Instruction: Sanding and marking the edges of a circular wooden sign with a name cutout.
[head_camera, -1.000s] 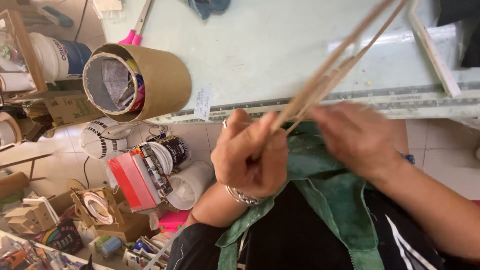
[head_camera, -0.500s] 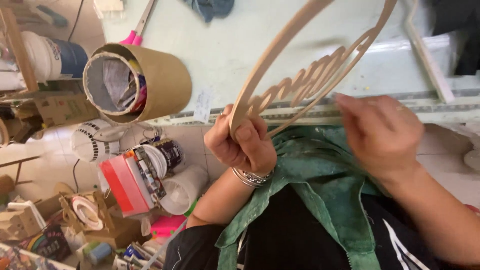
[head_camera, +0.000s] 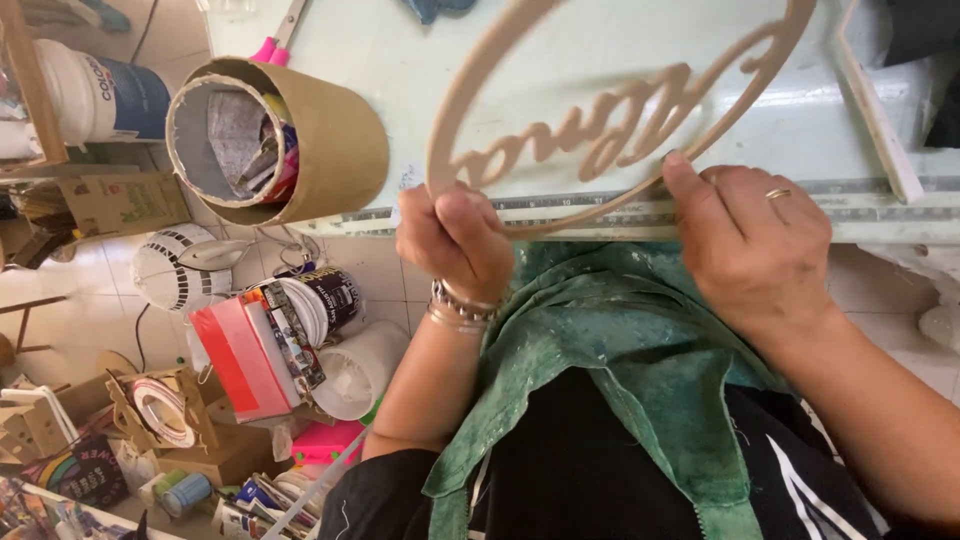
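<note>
I hold a thin wooden oval hoop with cut-out cursive lettering across its middle, face up above the pale green table. My left hand, with bracelets at the wrist, grips the hoop's near-left rim. On the near-right rim rests my right hand, which wears a ring, its thumb pressing on the wood. A green apron covers my lap below the hands.
A wide cardboard tube stuffed with rags stands at the table's left edge. A ruler strip runs along the table's front edge. On the floor to the left are a small fan, paint tubs, a red box and cardboard clutter.
The hoop has turned from edge-on to nearly flat, so its lettering faces me. Both hands have shifted along the rim and moved a little apart.
</note>
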